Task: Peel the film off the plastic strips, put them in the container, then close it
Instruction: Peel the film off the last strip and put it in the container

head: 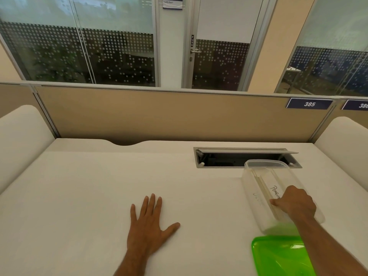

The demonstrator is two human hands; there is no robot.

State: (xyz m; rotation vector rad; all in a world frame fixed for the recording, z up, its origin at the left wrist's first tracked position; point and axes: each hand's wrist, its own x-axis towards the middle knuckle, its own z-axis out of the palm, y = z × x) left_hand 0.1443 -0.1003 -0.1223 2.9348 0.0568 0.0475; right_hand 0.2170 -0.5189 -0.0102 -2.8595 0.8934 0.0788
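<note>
A clear plastic container (253,188) stands open on the right side of the white desk. A bundle of pale plastic strips (265,188) lies inside it, one bearing handwritten letters. My right hand (296,202) reaches into the container and its fingers are closed on the near end of the strips. The bright green lid (278,255) lies flat on the desk just in front of the container, partly under my right forearm. My left hand (148,224) rests flat on the desk with fingers spread, holding nothing.
An open cable hatch (223,159) is set in the desk just behind the container. A beige partition (159,114) closes off the far edge. White rounded dividers (22,136) flank the desk left and right.
</note>
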